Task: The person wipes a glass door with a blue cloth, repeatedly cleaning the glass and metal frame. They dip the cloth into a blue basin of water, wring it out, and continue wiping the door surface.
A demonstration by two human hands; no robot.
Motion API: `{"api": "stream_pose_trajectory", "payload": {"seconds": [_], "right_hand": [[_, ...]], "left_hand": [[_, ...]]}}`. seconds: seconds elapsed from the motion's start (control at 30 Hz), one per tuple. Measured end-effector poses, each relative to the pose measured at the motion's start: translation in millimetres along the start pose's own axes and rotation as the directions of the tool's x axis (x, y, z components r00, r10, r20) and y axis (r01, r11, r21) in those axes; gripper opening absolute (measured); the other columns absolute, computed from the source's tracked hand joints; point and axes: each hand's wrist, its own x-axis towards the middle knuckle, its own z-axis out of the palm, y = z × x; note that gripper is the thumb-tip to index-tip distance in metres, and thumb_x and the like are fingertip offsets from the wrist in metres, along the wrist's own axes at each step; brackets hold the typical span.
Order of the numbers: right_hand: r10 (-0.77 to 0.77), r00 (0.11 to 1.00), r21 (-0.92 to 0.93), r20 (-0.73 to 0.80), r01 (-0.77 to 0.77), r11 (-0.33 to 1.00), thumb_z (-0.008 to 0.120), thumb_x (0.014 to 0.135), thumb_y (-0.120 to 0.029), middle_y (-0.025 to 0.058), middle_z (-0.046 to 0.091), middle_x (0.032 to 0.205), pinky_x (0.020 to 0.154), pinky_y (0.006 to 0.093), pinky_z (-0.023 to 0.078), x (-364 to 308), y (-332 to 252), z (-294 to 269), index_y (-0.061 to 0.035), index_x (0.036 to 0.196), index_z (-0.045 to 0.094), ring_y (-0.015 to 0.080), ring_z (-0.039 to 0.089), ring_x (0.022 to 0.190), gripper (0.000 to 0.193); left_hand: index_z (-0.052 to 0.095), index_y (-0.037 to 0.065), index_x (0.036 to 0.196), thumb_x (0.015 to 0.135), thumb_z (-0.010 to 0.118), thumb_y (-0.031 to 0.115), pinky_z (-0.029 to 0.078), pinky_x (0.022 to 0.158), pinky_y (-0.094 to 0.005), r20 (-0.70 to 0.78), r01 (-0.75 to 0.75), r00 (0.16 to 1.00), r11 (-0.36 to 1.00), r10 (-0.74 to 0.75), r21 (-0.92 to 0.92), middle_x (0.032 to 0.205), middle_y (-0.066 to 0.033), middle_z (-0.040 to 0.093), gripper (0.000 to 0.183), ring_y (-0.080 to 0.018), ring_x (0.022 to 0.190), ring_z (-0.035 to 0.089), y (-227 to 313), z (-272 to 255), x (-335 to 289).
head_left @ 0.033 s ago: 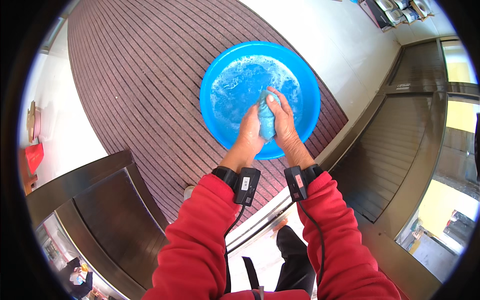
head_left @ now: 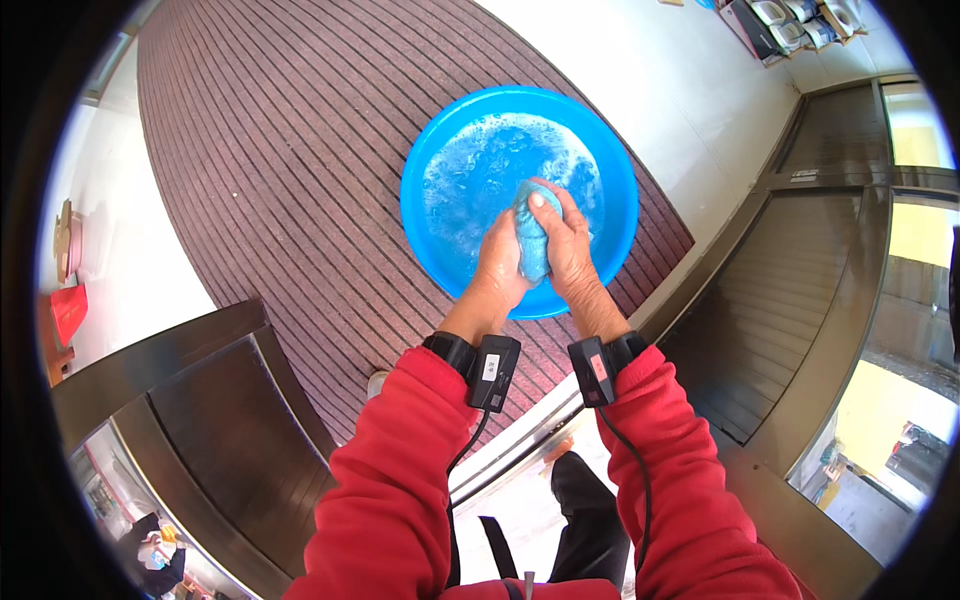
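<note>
A wet, light-blue cloth [head_left: 533, 240], bunched into a long wad, is squeezed between my two hands over the near part of a round blue basin [head_left: 418, 240]. My left hand [head_left: 501, 257] presses against its left side, with most of the fingers hidden behind the cloth. Wrapped around the right side is my right hand [head_left: 570, 245], its thumb lying across the top of the wad. Soapy water [head_left: 475, 170] with white foam fills the bottom of the basin.
The basin stands on a ribbed, maroon-brown mat [head_left: 300, 150]. Dark door panels flank me, one at the left [head_left: 235, 430] and one at the right [head_left: 775, 310]. A box of shoes [head_left: 800, 25] lies at the far right. Something red [head_left: 69, 315] sits at the left edge.
Foam and ripples in the water have shifted. Both hands keep their grip on the cloth in nearly the same place.
</note>
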Motion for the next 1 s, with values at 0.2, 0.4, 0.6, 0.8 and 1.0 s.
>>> {"api": "stream_pose_trajectory", "payload": {"seconds": [0.2, 0.4, 0.6, 0.8, 1.0], "right_hand": [[-0.264, 0.961, -0.244, -0.076, 0.239, 0.940, 0.071, 0.089, -0.023, 0.0036, 0.066, 0.088, 0.072, 0.0282, 0.050, -23, -70, 18, -0.0043, 0.101, 0.064, 0.0106, 0.058, 0.081, 0.023], [-0.601, 0.755, -0.548, 0.262, 0.629, 0.552, 0.069, 0.087, -0.022, 0.0146, 0.063, 0.098, 0.084, 0.0400, 0.047, -47, -133, 24, -0.0042, 0.098, 0.062, 0.0325, 0.059, 0.093, 0.022], [-0.628, 0.757, -0.684, 0.179, 0.555, 0.474, 0.062, 0.092, -0.029, 0.0152, 0.060, 0.096, 0.087, 0.0412, 0.043, -69, -176, 39, -0.0033, 0.098, 0.062, 0.0332, 0.054, 0.096, 0.026], [-0.430, 0.899, -0.473, -0.080, 0.346, 0.811, 0.060, 0.093, -0.033, 0.0158, 0.061, 0.081, 0.075, 0.0363, 0.047, -73, -218, 45, 0.0011, 0.096, 0.059, 0.0221, 0.056, 0.077, 0.034], [-0.276, 0.951, -0.153, -0.142, 0.254, 0.955, 0.056, 0.094, -0.029, 0.0041, 0.057, 0.080, 0.073, 0.0299, 0.046, -74, -254, 49, -0.0016, 0.093, 0.060, 0.0137, 0.051, 0.078, 0.027]], "left_hand": [[0.055, 0.004, 0.119, 0.100, 0.038, 0.058, 0.047, 0.087, -0.0364, -0.063, -0.254, 0.954, 0.899, 0.294, 0.356, 0.111, -0.0085, 0.059, 0.061, -0.0196, 0.103, 0.055, 20, 63, -50], [0.051, 0.009, 0.127, 0.101, 0.041, 0.052, 0.047, 0.097, -0.0391, 0.072, 0.090, 0.994, 0.990, -0.082, -0.106, 0.125, -0.0099, 0.056, 0.051, -0.0239, 0.114, 0.056, 65, 114, -98], [0.059, 0.005, 0.112, 0.100, 0.052, 0.034, 0.048, 0.086, -0.0357, -0.118, -0.291, 0.944, 0.946, 0.308, 0.140, 0.107, -0.0076, 0.061, 0.032, -0.0190, 0.098, 0.057, 69, 161, -123], [0.063, 0.001, 0.105, 0.099, 0.053, 0.027, 0.048, 0.079, -0.0322, -0.049, -0.489, 0.825, 0.756, 0.562, 0.435, 0.096, -0.0086, 0.062, 0.028, -0.0168, 0.089, 0.056, 79, 199, -134], [0.060, 0.000, 0.086, 0.098, 0.055, 0.026, 0.045, 0.066, -0.0335, 0.044, -0.573, 0.711, 0.542, 0.701, 0.615, 0.073, -0.0064, 0.058, 0.029, -0.0143, 0.071, 0.049, 88, 231, -150]]}}
